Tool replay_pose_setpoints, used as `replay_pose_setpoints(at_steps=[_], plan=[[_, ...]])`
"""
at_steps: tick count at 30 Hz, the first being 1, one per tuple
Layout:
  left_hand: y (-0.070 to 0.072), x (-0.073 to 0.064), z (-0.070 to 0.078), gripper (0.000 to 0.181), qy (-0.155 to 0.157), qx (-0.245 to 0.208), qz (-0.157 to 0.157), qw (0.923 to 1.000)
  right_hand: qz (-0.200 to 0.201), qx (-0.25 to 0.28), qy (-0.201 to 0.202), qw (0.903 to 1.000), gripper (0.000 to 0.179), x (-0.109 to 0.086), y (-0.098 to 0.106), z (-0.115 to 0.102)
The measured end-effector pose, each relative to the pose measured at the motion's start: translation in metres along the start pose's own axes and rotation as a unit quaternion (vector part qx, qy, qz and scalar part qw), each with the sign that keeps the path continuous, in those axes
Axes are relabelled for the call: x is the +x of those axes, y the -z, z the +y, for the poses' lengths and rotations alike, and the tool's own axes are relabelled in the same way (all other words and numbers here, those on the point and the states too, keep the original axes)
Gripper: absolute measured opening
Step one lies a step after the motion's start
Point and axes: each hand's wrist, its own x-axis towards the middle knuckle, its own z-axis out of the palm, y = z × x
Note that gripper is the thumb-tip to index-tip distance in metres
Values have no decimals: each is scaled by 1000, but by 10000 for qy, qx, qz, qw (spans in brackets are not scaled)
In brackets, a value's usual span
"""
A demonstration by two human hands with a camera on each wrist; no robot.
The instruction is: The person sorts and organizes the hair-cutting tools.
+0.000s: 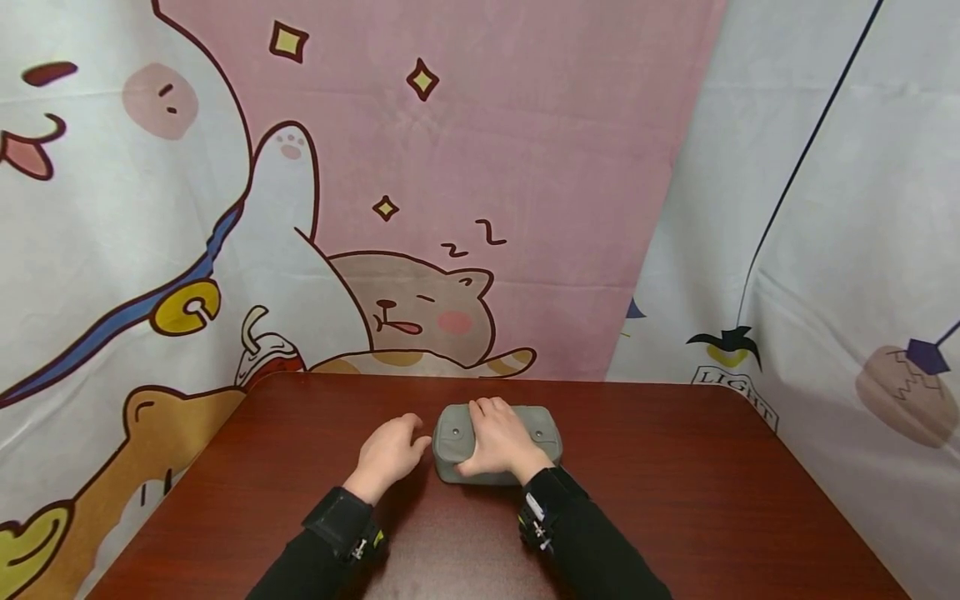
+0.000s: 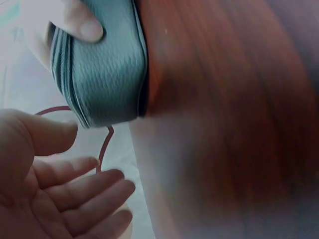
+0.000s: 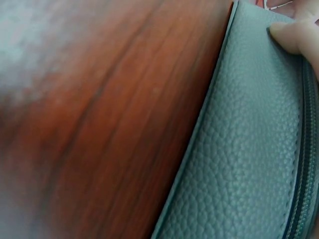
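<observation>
A grey-green pebbled leather zip bag [image 1: 452, 450] lies on the table, with snap-like studs on its top. My right hand [image 1: 501, 440] grips it from above, thumb on the near side and fingers reaching over the top toward the far edge. In the right wrist view the thumb presses the bag's side [image 3: 244, 134], with a zipper [image 3: 301, 184] running along the edge. Just left of the bag my left hand [image 1: 388, 452] holds nothing. The left wrist view shows its palm and loosely bent fingers [image 2: 94, 194] apart from the bag's rounded end [image 2: 109, 94].
The reddish-brown wooden table [image 1: 675, 492] spreads out on both sides of the bag. Behind its far edge hangs a cloth [image 1: 555, 208] printed with cartoon animals. A black device is strapped on each wrist over dark sleeves [image 1: 600, 533].
</observation>
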Motion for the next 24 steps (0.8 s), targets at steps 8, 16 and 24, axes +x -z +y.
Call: replay_pose_setpoints(at_steps=[8,16,24], plan=[[0,-12,11,47,-102,336,475,9983,-84,-76,-9,9999,108,3,0,0],[1,-24,18,67,-159,566,487,9971,-213,-39,44,9998,109,-3,7,-1],[4,-28,16,75,-84,570,373,9976,232,708,159,9971,95,-26,33,7]])
